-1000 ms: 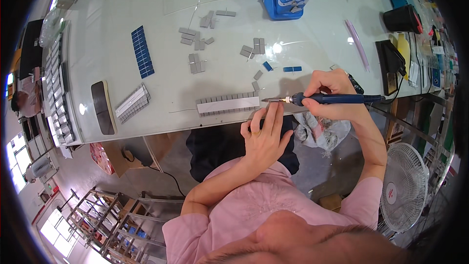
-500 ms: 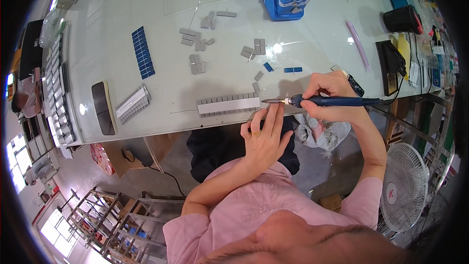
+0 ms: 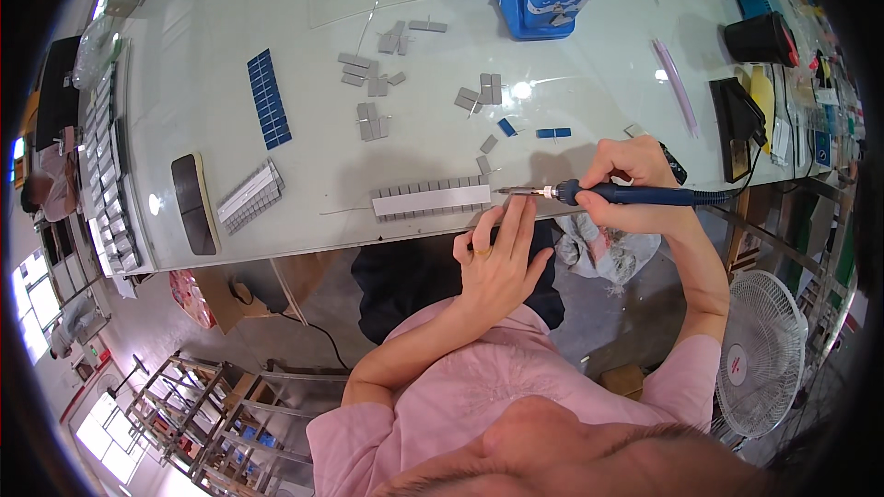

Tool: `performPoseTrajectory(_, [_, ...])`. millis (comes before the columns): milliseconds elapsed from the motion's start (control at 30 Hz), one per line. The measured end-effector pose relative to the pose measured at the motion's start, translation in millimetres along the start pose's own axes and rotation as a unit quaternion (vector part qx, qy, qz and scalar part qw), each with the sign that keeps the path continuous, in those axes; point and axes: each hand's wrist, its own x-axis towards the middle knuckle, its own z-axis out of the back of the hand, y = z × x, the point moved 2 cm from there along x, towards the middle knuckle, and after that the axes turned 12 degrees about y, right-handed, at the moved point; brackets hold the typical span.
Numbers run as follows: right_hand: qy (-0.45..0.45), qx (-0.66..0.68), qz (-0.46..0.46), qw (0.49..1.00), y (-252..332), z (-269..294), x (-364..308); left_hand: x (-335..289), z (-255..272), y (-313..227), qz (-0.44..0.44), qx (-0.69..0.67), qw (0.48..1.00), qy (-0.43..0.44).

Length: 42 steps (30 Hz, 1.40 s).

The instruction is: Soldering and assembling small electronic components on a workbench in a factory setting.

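Note:
My right hand (image 3: 630, 186) grips the handle of a dark blue soldering iron (image 3: 649, 194). The iron's metal tip points left, just past the right end of a pale strip (image 3: 433, 197) lying over a row of small grey cell pieces. My left hand (image 3: 502, 256) lies with fingers outstretched and thumb apart; its fingertips reach the table edge by the iron's tip and the strip's end. Whether they press a small piece there I cannot tell. A small grey piece (image 3: 484, 165) with a thin wire sits just above the strip's end.
Grey cell pieces (image 3: 373, 121) and small blue ones (image 3: 552, 132) are scattered beyond my hands. A blue cell strip (image 3: 269, 98), a phone (image 3: 195, 204) and another gridded strip (image 3: 250, 197) lie left. Farther back stands a blue tape dispenser (image 3: 534, 0); a black iron holder (image 3: 735, 129) is at right.
My right hand has moved slightly to the right with the soldering iron, drawing its tip a little away from the strip's end. My left hand has stayed in place.

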Motion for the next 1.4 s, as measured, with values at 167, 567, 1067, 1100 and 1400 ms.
performPoseTrajectory(167, [-0.007, 0.011, -0.001, 1.0, -1.3, -1.1, 0.9, -1.1, -3.5, 0.0, -0.008, -0.009, 1.0, 0.01])
performPoseTrajectory(567, [-0.019, -0.018, 0.012, 1.0, 2.2, -6.6, 3.8, -0.1, -2.1, -4.5, 0.005, 0.02, 1.0, -0.003])
performPoseTrajectory(1067, [-0.031, -0.015, 0.009, 0.999, 3.0, -6.8, 0.0, -2.0, -4.6, -6.2, 0.011, 0.059, 0.998, -0.015])
performPoseTrajectory(1100, [-0.033, -0.013, 0.015, 0.999, 3.0, -6.9, 0.2, -2.1, -5.3, -6.4, 0.013, 0.059, 0.998, -0.016])
performPoseTrajectory(1400, [-0.026, -0.003, -0.003, 1.0, 2.3, -10.4, 0.1, -1.9, -7.3, -9.3, 0.017, 0.081, 0.996, -0.02])
